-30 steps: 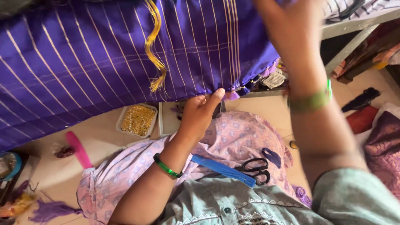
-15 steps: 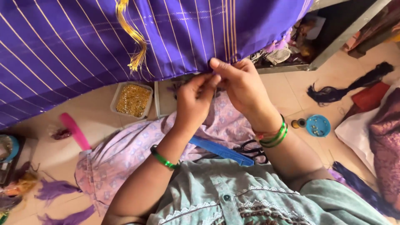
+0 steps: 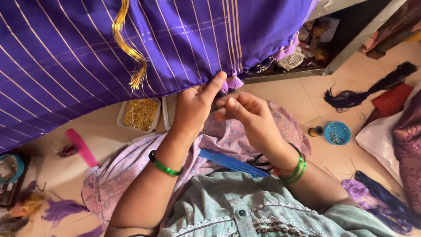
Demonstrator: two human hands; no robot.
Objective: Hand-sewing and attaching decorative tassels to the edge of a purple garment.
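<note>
Left hand (image 3: 195, 103): fingers closed, pinching the hem of the purple cloth (image 3: 79, 52) beside a tassel (image 3: 235, 81).
Right hand (image 3: 252, 116): fingertips pinched together just below the hem; what they hold is too small to tell.
Done: pink tassels (image 3: 285, 50) hang along the hem to the right.
Left: hem to the left of the hands is bare.
Nearby: blue comb (image 3: 232, 162), bead tray (image 3: 140, 114).

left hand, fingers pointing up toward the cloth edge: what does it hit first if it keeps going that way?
The left hand already has its fingertips at the hem of the purple striped cloth, beside a pink tassel. Going straight on, it would likely meet that cloth first; depth is unclear.
</note>
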